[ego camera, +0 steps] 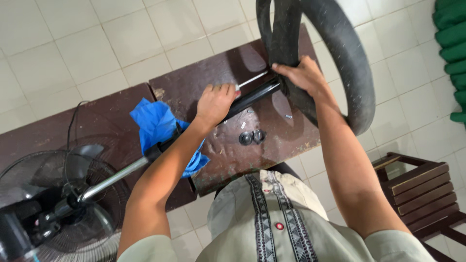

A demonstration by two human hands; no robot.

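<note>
Your left hand (213, 104) is clenched round the black metal fan pole (252, 95) lying across the dark wooden bench (194, 82); your right hand (303, 75) grips the round black base (340, 53); both look rigid and heavy; hold near the joint.

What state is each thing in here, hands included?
Left hand: closed around the black pole.
Right hand: gripping the round base.
Black pole: lying across the bench, end at the base.
Round base: tipped on edge.
Fan head: lying down, guard on.
Blue cloth: crumpled under the pole.
Two black caps: loose on the bench.
</note>
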